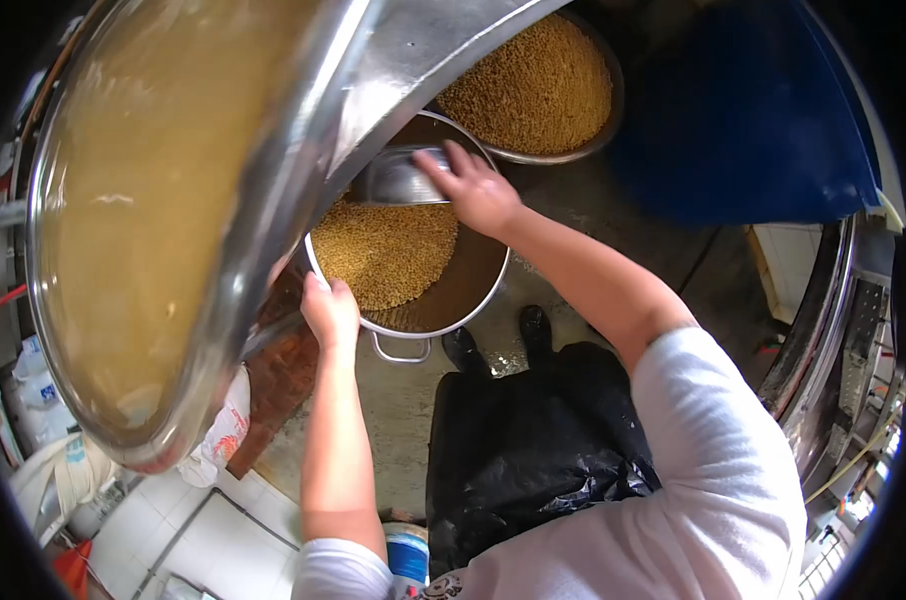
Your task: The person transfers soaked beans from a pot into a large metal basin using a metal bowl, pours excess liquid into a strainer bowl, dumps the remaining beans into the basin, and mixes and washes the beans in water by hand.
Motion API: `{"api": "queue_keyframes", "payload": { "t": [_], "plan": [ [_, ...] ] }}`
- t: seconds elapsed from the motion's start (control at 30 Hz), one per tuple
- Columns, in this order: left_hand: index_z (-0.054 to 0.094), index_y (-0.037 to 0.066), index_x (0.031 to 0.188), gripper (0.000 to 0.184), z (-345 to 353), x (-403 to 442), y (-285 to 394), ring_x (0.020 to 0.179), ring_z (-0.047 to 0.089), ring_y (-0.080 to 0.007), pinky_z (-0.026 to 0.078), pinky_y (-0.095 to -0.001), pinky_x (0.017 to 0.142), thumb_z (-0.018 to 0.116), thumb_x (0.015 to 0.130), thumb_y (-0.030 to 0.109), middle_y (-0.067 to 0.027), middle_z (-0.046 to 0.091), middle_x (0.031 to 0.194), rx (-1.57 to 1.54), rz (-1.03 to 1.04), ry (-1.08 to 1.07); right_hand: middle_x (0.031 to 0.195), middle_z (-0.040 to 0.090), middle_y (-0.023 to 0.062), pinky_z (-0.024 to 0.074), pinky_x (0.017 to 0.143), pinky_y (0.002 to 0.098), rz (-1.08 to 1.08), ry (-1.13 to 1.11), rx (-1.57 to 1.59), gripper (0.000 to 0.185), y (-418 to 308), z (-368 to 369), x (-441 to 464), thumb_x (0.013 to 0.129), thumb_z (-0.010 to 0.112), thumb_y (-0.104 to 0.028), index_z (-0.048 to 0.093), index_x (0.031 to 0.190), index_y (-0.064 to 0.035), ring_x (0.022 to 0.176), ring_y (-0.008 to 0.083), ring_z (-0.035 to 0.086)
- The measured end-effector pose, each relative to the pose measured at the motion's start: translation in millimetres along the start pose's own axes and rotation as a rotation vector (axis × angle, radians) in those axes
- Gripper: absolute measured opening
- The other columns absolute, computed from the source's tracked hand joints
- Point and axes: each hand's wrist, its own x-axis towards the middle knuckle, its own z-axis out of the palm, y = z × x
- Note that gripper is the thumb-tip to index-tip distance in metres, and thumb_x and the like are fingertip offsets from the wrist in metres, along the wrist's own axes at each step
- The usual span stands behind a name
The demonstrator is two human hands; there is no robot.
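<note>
Over grey concrete floor, a round silver metal pot holds golden grains toward its left edge, which the left hand grips; the half-spread right hand touches a shiny steel bowl, grip unclear.

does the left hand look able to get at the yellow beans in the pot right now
Probably yes: the left hand is at the rim of the pot, close beside the beans, and the metal bowl sits toward the far side, leaving that way open.
</note>
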Motion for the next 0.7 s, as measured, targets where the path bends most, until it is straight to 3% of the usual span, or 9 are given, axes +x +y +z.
{"api": "queue_keyframes", "payload": {
  "t": [0.07,0.13,0.27,0.33,0.37,0.43,0.57,0.67,0.7],
  "plan": [
    [0.060,-0.004,0.098,0.013,6,-18,8,0.089,0.068,-0.0477,0.053,-0.0508,0.081,0.059,0.090,0.006,-0.0287,0.069,0.090,-0.007,0.056,-0.004,0.159,0.037,0.0268,0.0525,0.104,0.0527,-0.061,-0.068,-0.092,0.088,-5,20,31,0.093,0.059,-0.010,0.017,0.164,-0.0421,0.128,0.0528,0.054],
    [0.059,-0.003,0.096,0.011,13,-34,22,0.088,0.067,-0.0484,0.052,-0.0513,0.078,0.060,0.090,0.006,-0.0283,0.068,0.089,0.006,0.092,-0.018,0.162,0.034,0.0251,0.0515,0.104,0.0553,-0.314,0.092,-0.337,0.085,0,49,46,0.096,0.057,-0.017,0.013,0.164,-0.0442,0.126,0.0560,0.052],
    [0.055,0.000,0.089,0.009,26,-52,37,0.079,0.065,-0.0455,0.051,-0.0500,0.071,0.060,0.092,0.007,-0.0235,0.066,0.082,0.040,0.137,0.016,0.164,0.032,0.0243,0.0508,0.104,0.0581,-0.288,0.049,-0.365,0.083,28,95,30,0.097,0.055,-0.017,0.015,0.164,-0.0440,0.123,0.0601,0.052],
    [0.053,0.000,0.086,0.013,33,-52,39,0.076,0.064,-0.0442,0.050,-0.0497,0.070,0.061,0.093,0.008,-0.0222,0.065,0.080,0.024,0.141,0.036,0.164,0.031,0.0259,0.0479,0.110,0.0532,0.087,-0.312,-0.126,0.091,40,100,12,0.092,0.058,-0.012,0.012,0.166,-0.0381,0.131,0.0548,0.051],
    [0.053,0.000,0.086,0.014,37,-50,41,0.075,0.064,-0.0435,0.050,-0.0492,0.070,0.061,0.093,0.008,-0.0218,0.065,0.080,0.041,0.137,0.067,0.164,0.031,0.0259,0.0479,0.110,0.0532,0.085,-0.308,-0.123,0.091,44,97,6,0.092,0.058,-0.012,0.012,0.166,-0.0381,0.131,0.0548,0.051],
    [0.052,0.000,0.083,0.017,41,-48,43,0.072,0.064,-0.0397,0.050,-0.0469,0.068,0.063,0.093,0.008,-0.0200,0.064,0.077,0.065,0.143,0.121,0.164,0.032,0.0262,0.0478,0.110,0.0516,0.510,-0.448,0.354,0.092,49,92,-11,0.091,0.056,-0.007,0.011,0.167,-0.0332,0.133,0.0483,0.053],
    [0.052,0.000,0.082,0.017,42,-39,52,0.069,0.062,-0.0372,0.050,-0.0452,0.067,0.063,0.093,0.008,-0.0193,0.063,0.075,0.018,0.109,0.108,0.159,0.038,0.0285,0.0505,0.105,0.0511,0.703,-0.359,0.474,0.088,55,135,-38,0.091,0.053,-0.005,0.015,0.167,-0.0270,0.129,0.0441,0.058],
    [0.051,0.000,0.082,0.018,46,-36,57,0.067,0.062,-0.0359,0.050,-0.0450,0.066,0.062,0.093,0.007,-0.0194,0.062,0.074,0.008,0.126,0.122,0.153,0.047,0.0299,0.0527,0.100,0.0522,0.900,-0.514,0.764,0.082,58,150,-49,0.092,0.051,-0.005,0.022,0.166,-0.0254,0.120,0.0444,0.063],
    [0.052,0.000,0.083,0.015,48,-35,57,0.065,0.059,-0.0302,0.049,-0.0426,0.066,0.061,0.094,0.007,-0.0171,0.060,0.073,-0.010,0.146,0.123,0.143,0.053,0.0291,0.0568,0.095,0.0521,0.939,-0.489,0.855,0.074,55,156,-53,0.094,0.051,-0.004,0.028,0.163,-0.0204,0.114,0.0432,0.066]
  ]
}}
